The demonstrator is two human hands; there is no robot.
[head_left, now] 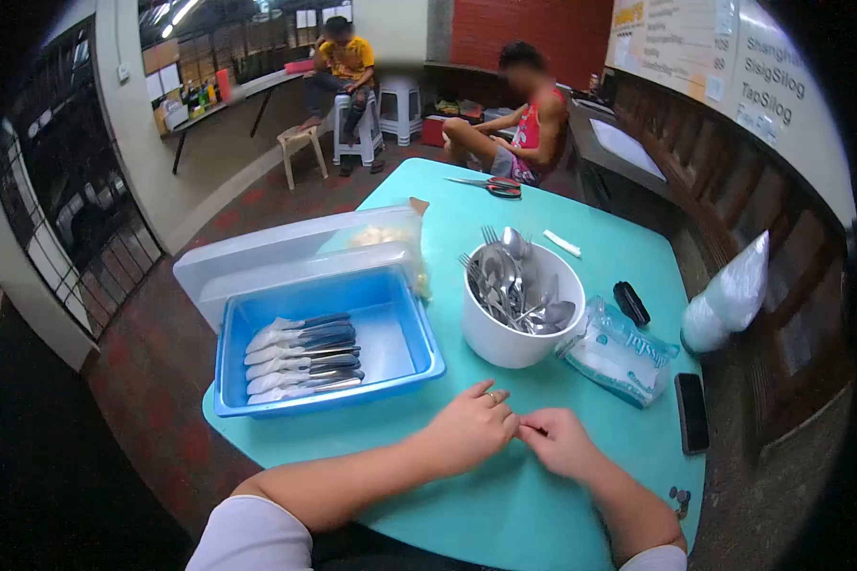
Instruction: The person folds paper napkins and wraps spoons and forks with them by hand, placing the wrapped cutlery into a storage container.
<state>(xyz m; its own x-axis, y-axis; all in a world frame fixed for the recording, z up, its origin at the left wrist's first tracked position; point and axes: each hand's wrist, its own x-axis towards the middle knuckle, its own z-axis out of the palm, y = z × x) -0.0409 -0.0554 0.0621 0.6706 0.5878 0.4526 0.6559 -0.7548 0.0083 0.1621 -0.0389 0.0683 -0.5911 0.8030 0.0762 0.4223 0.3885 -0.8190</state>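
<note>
Over the near part of the turquoise table (428, 509), my left hand (476, 426), with a ring on one finger, has its fingers curled. Its fingertips meet those of my right hand (557, 443), which is closed in a pinch. Whatever lies between them is too small to make out. Just beyond stands a white tub (509, 350) full of spoons (514, 244) and forks (490, 235). To the left, a blue tray (328, 407) holds a row of cutlery bundles (300, 365) with white tissue around one end. A tissue pack (624, 357) lies right of the tub.
A clear plastic lid (295, 249) leans behind the tray. Scissors (490, 187), a white strip (562, 244), a black object (630, 303), a phone (692, 412) and coins (681, 500) lie on the table. Beyond sit two people (533, 124), one on stacked stools (357, 133).
</note>
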